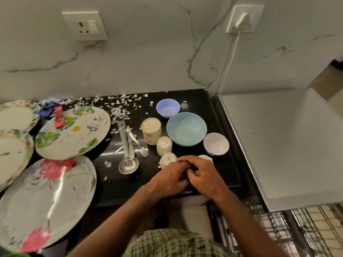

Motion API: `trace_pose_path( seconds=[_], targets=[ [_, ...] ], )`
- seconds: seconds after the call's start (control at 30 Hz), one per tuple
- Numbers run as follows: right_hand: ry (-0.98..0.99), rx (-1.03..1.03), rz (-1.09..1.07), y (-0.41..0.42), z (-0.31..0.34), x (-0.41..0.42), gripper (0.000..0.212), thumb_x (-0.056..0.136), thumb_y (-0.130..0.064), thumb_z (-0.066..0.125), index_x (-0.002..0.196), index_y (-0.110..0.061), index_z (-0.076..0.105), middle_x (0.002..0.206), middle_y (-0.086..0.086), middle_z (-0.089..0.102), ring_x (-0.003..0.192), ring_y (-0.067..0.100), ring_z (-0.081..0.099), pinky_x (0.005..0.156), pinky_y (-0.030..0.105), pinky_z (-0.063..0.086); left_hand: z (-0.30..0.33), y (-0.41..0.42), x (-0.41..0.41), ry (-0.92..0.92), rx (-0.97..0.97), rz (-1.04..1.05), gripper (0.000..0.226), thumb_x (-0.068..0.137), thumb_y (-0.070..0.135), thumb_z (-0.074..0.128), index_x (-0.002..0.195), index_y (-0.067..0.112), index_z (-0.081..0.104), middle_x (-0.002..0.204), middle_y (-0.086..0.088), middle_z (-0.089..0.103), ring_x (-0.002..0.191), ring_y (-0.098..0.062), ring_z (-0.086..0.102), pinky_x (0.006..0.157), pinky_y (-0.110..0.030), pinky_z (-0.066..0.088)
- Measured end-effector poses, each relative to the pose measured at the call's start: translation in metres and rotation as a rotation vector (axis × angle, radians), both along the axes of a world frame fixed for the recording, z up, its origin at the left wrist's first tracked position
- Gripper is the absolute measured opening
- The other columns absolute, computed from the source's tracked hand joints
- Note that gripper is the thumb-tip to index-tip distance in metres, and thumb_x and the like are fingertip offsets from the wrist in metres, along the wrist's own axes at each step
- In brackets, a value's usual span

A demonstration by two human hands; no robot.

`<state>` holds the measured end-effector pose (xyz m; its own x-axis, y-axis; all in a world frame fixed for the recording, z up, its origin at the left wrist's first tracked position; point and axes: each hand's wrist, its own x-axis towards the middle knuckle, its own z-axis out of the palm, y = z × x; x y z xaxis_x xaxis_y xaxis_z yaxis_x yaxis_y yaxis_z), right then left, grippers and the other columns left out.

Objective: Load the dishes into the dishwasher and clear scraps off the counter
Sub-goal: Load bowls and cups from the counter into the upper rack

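Observation:
My left hand (169,178) and my right hand (203,176) are pressed together at the black counter's (115,188) front edge, fingers curled. Whether they hold anything is hidden. A small floral cup (168,158) touches my left fingers. A white cup (205,157) is half covered by my right fingers. Behind them stand two more cups (164,145) (151,131), a teal bowl (186,128), a lilac bowl (168,108) and a white bowl (215,146). A ladle, spoon and fork (128,147) lie to the left. Paper scraps (118,108) litter the back.
Several floral plates (74,134) (44,199) overlap on the left, with wrappers (59,118) on one. A white appliance top (278,145) adjoins the counter on the right. The wire dishwasher rack (278,230) is open at lower right. A plugged cable (230,58) hangs down the marble wall.

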<state>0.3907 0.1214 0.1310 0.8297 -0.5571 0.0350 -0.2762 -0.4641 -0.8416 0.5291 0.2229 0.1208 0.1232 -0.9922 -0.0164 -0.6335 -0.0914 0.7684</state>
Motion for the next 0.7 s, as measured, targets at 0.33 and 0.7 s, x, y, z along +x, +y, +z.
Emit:
trace_pose_path(
  seconds=[0.33, 0.7],
  targets=[
    [-0.142, 0.089, -0.228, -0.011, -0.004, 0.008, 0.045, 0.09, 0.005, 0.068, 0.126, -0.021, 0.075, 0.12, -0.014, 0.076, 0.117, 0.011, 0.07, 0.103, 0.032, 0.056, -0.003, -0.031, 0.039, -0.136, -0.044, -0.211, 0.037, 0.092, 0.021, 0.057, 0.129, 0.024, 0.057, 0.119, 0.001, 0.069, 0.104, -0.016, 0.063, 0.089, -0.038, 0.054],
    [-0.168, 0.091, -0.496, -0.043, -0.009, -0.004, 0.038, 0.097, 0.006, 0.058, 0.116, -0.022, 0.077, 0.111, -0.014, 0.078, 0.112, 0.01, 0.072, 0.097, 0.029, 0.059, -0.016, -0.063, 0.035, -0.2, -0.018, -0.147, 0.051, 0.091, 0.052, 0.063, 0.137, 0.034, 0.051, 0.134, 0.01, 0.062, 0.12, -0.012, 0.059, 0.099, -0.038, 0.052]
  ],
)
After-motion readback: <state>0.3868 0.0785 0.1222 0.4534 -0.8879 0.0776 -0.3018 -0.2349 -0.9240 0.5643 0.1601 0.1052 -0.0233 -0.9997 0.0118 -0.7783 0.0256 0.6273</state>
